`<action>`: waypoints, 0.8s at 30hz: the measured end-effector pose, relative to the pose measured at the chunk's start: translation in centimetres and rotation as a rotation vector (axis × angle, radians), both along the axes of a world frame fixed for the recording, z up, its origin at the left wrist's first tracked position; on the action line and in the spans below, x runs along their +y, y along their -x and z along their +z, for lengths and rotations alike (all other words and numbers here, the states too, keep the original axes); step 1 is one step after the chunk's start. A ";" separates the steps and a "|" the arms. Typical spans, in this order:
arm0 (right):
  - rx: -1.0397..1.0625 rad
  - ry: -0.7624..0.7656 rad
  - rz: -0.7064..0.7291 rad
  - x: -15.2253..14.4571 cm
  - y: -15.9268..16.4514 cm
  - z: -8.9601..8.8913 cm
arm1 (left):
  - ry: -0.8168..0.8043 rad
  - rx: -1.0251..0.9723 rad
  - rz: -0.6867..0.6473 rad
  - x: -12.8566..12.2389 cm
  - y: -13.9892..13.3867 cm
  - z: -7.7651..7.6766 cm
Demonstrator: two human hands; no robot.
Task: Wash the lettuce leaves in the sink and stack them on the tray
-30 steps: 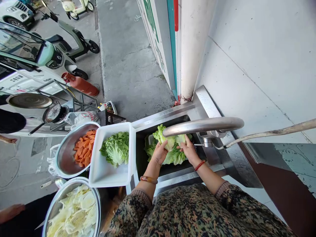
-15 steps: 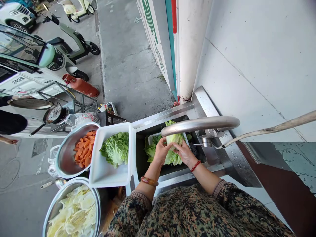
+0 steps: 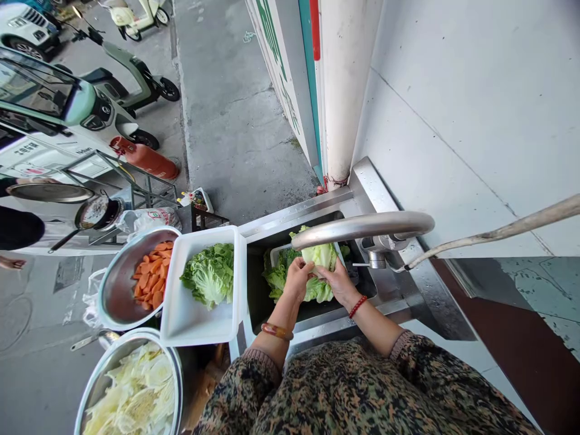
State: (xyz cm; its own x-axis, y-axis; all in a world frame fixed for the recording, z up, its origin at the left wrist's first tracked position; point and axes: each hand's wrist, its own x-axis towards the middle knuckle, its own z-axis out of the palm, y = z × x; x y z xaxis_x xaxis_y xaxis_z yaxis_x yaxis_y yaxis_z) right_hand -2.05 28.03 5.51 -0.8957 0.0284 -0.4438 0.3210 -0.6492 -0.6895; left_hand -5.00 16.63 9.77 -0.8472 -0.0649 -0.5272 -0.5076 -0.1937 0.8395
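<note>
Both my hands hold one pale green head of lettuce under the curved tap, over the sink. My left hand pinches its near left side, and my right hand grips its near right side with the thumb on top. More lettuce leaves lie below my hands in a white container, mostly hidden by them. Left of the sink, a white tub carries a leafy lettuce.
A metal bowl of sliced carrots stands left of the tub. Nearer is a basin of cut cabbage. A wall rises at right. Further left are a wok, a red gas cylinder and a person's arm.
The lettuce head has turned in my hands and shows more of its pale face. My hands have shifted slightly around it. The whole view has moved a little.
</note>
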 end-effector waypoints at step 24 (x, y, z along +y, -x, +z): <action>0.112 -0.290 0.141 2.0 0.1 -0.1 | -0.097 0.011 0.124 0.9 -1.4 0.9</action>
State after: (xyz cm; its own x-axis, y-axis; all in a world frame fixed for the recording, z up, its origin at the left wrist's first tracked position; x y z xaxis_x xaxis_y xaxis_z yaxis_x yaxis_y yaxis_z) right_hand -2.12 30.02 5.36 -0.9426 0.0111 -0.3337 0.3054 -0.3754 -0.8751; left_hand -3.56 17.57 10.65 -0.8415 -0.1181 -0.5272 -0.4660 -0.3350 0.8189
